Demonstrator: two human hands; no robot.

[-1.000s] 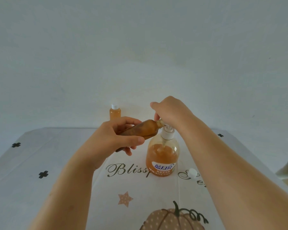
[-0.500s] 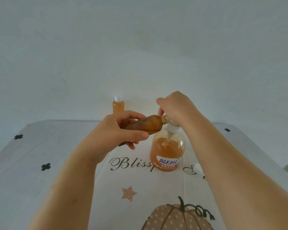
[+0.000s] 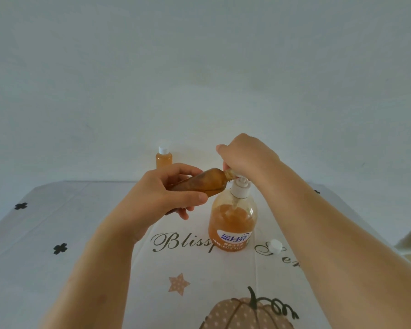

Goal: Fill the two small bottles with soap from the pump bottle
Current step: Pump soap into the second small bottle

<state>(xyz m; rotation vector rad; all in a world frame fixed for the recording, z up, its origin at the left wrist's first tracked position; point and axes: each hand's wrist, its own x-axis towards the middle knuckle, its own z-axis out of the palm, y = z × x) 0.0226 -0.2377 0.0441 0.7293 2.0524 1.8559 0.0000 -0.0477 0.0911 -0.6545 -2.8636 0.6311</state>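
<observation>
Open cloth (image 3: 45, 269) all along the left. Blocked at centre by pump bottle (image 3: 233, 222), with loose cap (image 3: 276, 246) just to its right and capped bottle (image 3: 163, 160) behind, at far edge.

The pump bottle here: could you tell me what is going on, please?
A person is filling a small amber plastic bottle. The left hand holds it tilted almost flat, neck under the right hand, which curls over the pump head of the clear pump bottle of orange soap. A second small bottle, white-capped and full, stands upright behind. A loose white cap lies on the printed tablecloth.
</observation>
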